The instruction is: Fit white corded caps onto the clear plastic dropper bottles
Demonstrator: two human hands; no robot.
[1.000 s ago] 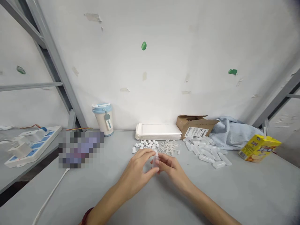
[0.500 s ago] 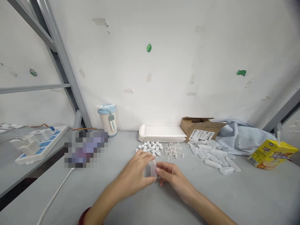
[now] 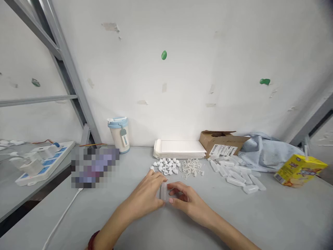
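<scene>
My left hand [image 3: 147, 192] grips a small translucent plastic bottle [image 3: 163, 191] by its ends, fingertips at the far end and thumb at the near end. Just right of it is my right hand [image 3: 183, 197], its thumb and index finger apart; whether a fingertip brushes the bottle, I cannot tell. Beyond my hands lies a pile of small white caps [image 3: 166, 166]. Beside the caps sits a tangle of thin whitish loops [image 3: 191, 168]. Several more translucent bottles [image 3: 236, 174] lie in a heap to the right.
A stack of white envelopes [image 3: 180, 149] and an opened cardboard box [image 3: 223, 143] stand along the wall. At right are a pale blue cloth [image 3: 267, 152] and a yellow drink carton [image 3: 299, 171]. A tumbler [image 3: 121, 137], a blurred-out item [image 3: 96, 168] with a white cable [image 3: 62, 217], and a power strip [image 3: 49, 161] are left.
The bottle has turned in my left hand and come slightly left and nearer. My right thumb and index finger have drawn apart.
</scene>
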